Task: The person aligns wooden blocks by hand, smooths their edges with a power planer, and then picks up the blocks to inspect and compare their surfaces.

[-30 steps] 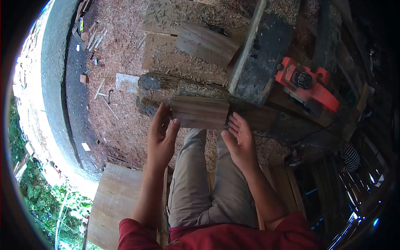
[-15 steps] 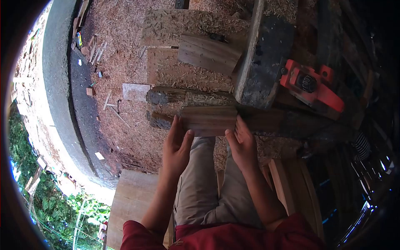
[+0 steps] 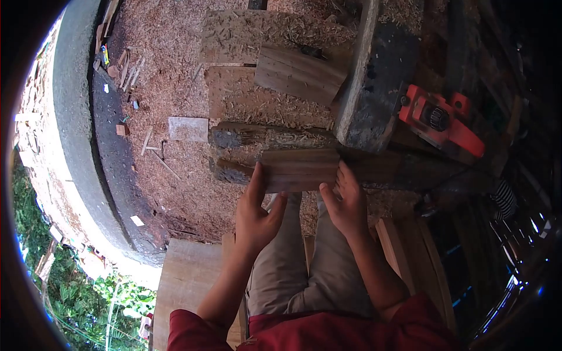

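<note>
A short brown wooden board lies across in front of my knees, over a dark wooden beam. My left hand holds the board's left end, its fingers stretched along that edge and its thumb by the lower edge. At the opposite end, my right hand has its fingers against the edge and its thumb near the lower right corner. The fingertips of both hands are partly hidden by the board.
A red-orange power tool sits on the right beside a dark, thick timber. Another loose board leans beyond the beam. Wood shavings cover the ground, and a concrete ledge curves along the left.
The view has shifted slightly. My left thumb has moved a little right and down, away from the board's face. The board stays between my two hands.
</note>
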A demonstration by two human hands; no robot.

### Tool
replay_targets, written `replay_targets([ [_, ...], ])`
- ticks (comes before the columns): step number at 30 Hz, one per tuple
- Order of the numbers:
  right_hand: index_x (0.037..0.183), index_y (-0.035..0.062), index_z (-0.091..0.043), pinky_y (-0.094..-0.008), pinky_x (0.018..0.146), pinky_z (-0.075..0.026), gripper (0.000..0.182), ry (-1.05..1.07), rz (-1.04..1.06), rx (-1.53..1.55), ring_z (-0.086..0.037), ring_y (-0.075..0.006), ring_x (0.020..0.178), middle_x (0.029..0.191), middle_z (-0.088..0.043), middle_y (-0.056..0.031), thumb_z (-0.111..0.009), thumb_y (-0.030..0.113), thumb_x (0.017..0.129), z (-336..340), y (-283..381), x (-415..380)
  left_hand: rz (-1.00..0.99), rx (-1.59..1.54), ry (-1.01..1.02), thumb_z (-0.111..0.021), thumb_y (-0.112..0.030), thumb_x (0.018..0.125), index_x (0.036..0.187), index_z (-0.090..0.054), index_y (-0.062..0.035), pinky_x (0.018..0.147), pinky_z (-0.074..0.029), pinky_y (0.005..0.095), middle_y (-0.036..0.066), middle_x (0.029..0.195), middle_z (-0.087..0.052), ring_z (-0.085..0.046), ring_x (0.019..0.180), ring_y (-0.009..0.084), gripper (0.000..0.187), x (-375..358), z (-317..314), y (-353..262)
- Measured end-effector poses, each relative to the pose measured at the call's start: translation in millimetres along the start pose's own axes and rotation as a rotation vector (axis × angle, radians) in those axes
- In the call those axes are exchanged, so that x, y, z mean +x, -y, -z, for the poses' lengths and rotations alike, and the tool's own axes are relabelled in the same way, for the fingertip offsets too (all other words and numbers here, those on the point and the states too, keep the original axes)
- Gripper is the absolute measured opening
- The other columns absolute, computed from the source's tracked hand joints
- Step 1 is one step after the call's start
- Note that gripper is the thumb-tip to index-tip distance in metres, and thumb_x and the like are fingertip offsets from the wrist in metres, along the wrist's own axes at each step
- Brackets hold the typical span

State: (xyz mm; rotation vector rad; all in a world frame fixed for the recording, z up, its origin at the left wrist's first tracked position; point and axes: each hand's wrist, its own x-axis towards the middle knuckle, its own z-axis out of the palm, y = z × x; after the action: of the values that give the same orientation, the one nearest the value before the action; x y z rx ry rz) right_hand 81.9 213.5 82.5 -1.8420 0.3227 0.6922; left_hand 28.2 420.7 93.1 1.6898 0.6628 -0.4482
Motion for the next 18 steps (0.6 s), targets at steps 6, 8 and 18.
replay_targets([
  [6, 0.157, -0.0055, -0.044, -0.0433, 0.114, -0.049, 0.07, -0.041, 0.049, -0.262, -0.06, -0.0395, 0.139, 0.15, -0.058, -0.0298, -0.075, 0.014, 0.098, 9, -3, 0, -0.065, 0.321, -0.063, -0.077, -0.007, 0.087, 0.169, -0.019, 0.0043, 0.105, -0.055, 0.0498, 0.038, 0.15, -0.052, -0.059, 0.136, 0.0494, 0.101, 1, 1, -8],
  [8, 0.153, -0.0021, -0.049, -0.0448, 0.113, -0.05, 0.067, -0.09, 0.174, -0.335, -0.06, -0.0403, 0.138, 0.147, -0.059, -0.0277, -0.078, 0.014, 0.095, 15, -2, -2, -0.143, 0.303, -0.081, -0.079, -0.014, 0.087, 0.168, -0.018, 0.0054, 0.106, -0.052, 0.0539, 0.037, 0.149, -0.051, -0.058, 0.133, 0.0513, 0.103, 4, 8, -5],
  [18, 0.135, 0.0089, -0.05, -0.057, 0.116, -0.044, 0.079, 0.293, 0.691, -0.876, -0.049, -0.044, 0.142, 0.15, -0.047, -0.0218, -0.093, 0.009, 0.069, 23, 10, 44, -0.635, 1.008, 0.06, -0.073, -0.013, 0.085, 0.157, -0.042, 0.0031, 0.129, -0.029, 0.0608, 0.025, 0.151, -0.048, -0.043, 0.148, 0.0442, 0.08, 45, 6, -9],
])
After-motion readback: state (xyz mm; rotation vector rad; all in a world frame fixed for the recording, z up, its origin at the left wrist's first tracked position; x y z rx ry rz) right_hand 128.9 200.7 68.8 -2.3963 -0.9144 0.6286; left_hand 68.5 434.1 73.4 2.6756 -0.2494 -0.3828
